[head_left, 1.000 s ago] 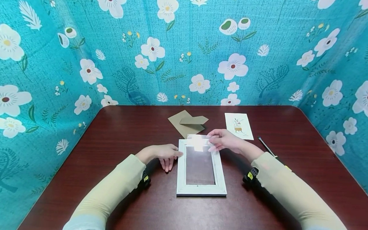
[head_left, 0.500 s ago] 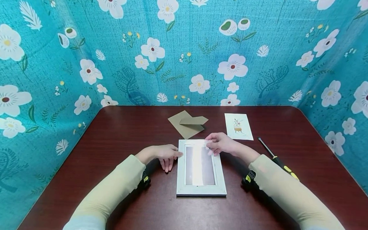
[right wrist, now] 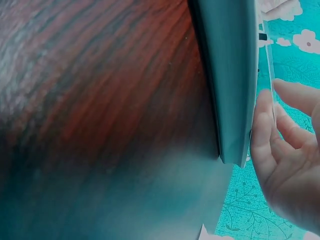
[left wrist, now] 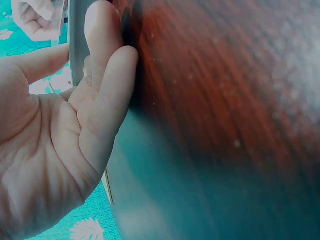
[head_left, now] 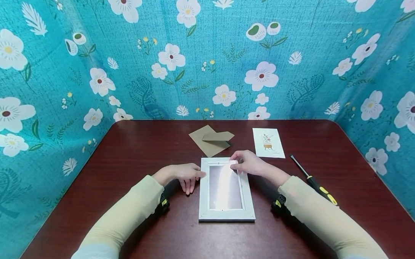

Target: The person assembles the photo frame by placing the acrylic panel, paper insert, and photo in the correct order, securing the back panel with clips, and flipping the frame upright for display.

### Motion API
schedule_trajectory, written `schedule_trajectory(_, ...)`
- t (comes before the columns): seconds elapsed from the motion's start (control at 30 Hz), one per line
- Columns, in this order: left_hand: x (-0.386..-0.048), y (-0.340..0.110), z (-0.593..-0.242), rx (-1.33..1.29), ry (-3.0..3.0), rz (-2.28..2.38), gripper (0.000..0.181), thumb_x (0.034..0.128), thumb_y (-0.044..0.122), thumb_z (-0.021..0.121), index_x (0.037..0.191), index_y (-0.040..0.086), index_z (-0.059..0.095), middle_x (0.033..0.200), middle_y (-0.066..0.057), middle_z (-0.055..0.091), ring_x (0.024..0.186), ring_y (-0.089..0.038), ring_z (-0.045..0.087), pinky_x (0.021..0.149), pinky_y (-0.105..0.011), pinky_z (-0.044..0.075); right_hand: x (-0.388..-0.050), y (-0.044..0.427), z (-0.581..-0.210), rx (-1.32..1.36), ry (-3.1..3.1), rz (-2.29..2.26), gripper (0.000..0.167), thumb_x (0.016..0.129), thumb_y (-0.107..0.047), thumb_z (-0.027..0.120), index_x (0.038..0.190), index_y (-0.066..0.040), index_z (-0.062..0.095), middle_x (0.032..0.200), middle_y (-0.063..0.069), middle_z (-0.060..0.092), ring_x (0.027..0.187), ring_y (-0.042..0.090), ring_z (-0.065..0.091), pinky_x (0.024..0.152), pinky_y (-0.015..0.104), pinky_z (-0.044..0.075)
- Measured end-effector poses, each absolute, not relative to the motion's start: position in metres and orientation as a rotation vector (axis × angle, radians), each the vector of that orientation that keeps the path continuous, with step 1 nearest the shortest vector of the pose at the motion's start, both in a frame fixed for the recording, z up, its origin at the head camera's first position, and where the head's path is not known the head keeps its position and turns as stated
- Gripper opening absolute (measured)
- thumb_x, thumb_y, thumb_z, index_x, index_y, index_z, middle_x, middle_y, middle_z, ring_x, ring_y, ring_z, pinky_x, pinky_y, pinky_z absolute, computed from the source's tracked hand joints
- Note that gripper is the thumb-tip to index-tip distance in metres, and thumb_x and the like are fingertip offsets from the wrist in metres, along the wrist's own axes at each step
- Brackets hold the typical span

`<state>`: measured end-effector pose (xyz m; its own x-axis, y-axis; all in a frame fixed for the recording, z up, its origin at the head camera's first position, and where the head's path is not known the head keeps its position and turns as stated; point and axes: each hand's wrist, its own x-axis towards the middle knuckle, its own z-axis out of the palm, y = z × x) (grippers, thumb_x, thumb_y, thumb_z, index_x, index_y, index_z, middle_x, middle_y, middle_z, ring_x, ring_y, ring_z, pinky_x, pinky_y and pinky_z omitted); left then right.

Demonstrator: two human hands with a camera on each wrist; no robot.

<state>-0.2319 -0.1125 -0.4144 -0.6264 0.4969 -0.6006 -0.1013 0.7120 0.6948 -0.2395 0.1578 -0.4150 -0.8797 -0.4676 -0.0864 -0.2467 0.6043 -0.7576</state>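
We judge step in hand: setting clear sheet (head_left: pixel 224 187) into white frame (head_left: pixel 204 198), which lies flat on table (head_left: pixel 152 143). Right hand (head_left: pixel 248 162) pinches sheet near far right corner, far end raised; left hand (head_left: pixel 187 173) steadies frame's left edge, fingers straight, thumb on top. Next move likely calls for lining up edges, lowering evenly. We see thin, glossy, rectangular sheet; matt, straight-sided frame; dark red, wood-grained tabletop.

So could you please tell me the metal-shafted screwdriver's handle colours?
The screwdriver handle is black and yellow, clearest in the head view.
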Motion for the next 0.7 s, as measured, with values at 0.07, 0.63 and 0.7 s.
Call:
schedule_trajectory(0.07, -0.2319, -0.1127, -0.4144, 0.297, 2.074, 0.905, 0.033, 0.1039, 0.03, 0.042, 0.089, 0.0, 0.045, 0.059, -0.017, 0.062, 0.046, -0.022, 0.06, 0.045, -0.031, 0.049, -0.2389, 0.1573, -0.4136, -0.582, 2.604, -1.087, 0.016, 0.088, -0.012, 0.071, 0.102, -0.006, 0.066, 0.08, 0.003, 0.061, 0.063, 0.016, 0.056, 0.056, 0.029, 0.046)
schedule_trajectory(0.63, -0.2318, -0.1124, -0.4145, 0.294, 2.074, 0.907, 0.032, 0.1036, 0.028, 0.042, 0.087, 0.001, 0.045, 0.059, -0.017, 0.062, 0.046, -0.022, 0.061, 0.044, -0.03, 0.049, -0.2354, 0.1542, -0.4148, -0.609, 2.717, -0.998, 0.017, 0.086, -0.014, 0.074, 0.1, -0.008, 0.066, 0.084, 0.001, 0.06, 0.071, 0.017, 0.051, 0.062, 0.03, 0.044)
schedule_trajectory(0.7, -0.2317, -0.1123, -0.4142, 0.297, 2.075, 0.906, 0.032, 0.1036, 0.029, 0.042, 0.087, 0.001, 0.045, 0.059, -0.017, 0.062, 0.046, -0.022, 0.061, 0.044, -0.03, 0.049, -0.2354, 0.1545, -0.4155, -0.612, 2.722, -0.999, 0.017, 0.086, -0.013, 0.074, 0.1, -0.008, 0.065, 0.084, 0.001, 0.06, 0.071, 0.017, 0.052, 0.062, 0.03, 0.044)
